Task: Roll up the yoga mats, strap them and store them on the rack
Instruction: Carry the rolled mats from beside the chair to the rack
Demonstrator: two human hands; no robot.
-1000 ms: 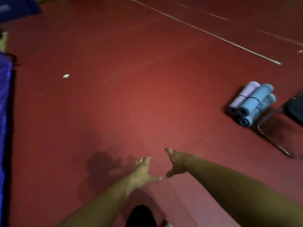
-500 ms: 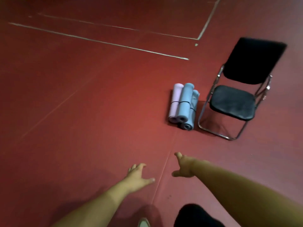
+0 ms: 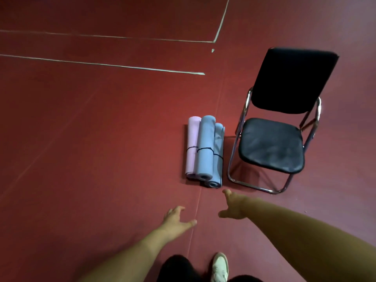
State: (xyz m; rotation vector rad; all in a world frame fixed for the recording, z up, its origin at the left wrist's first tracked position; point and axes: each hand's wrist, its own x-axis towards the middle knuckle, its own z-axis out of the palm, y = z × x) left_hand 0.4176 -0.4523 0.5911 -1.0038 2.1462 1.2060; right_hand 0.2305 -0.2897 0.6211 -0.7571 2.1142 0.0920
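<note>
While you look down at the red floor (image 3: pixel 91 149), white lines (image 3: pixel 122 67) cross its far left part.

Left hand (image 3: pixel 175 219): reaching forward over the floor, palm down. Fingers loosely spread, thumb out to the right, nothing held. It is short of the mats and touches none of them.

Mats: three rolled ones lie side by side on the floor, touching along their length, rolled ends toward you.
- pink mat (image 3: pixel 192 145), leftmost
- blue mat (image 3: pixel 205 145), middle, sitting highest of the three
- grey-blue mat (image 3: pixel 218 153), rightmost, its near end a little closer to you

Each is bound around the middle by one of the thin black straps (image 3: pixel 204 148). No rack in view.

White shoe (image 3: pixel 219 265): at the bottom edge, below the mats, between your forearms.

Right hand (image 3: pixel 234 206): extended, fingers relaxed and apart, thumb out to the left, nothing grasped. Its fingertips are near the end of the grey-blue mat; contact cannot be told.

Folding chair (image 3: pixel 270 143): black seat and back, chrome frame, standing just beside the grey-blue mat on the right.
</note>
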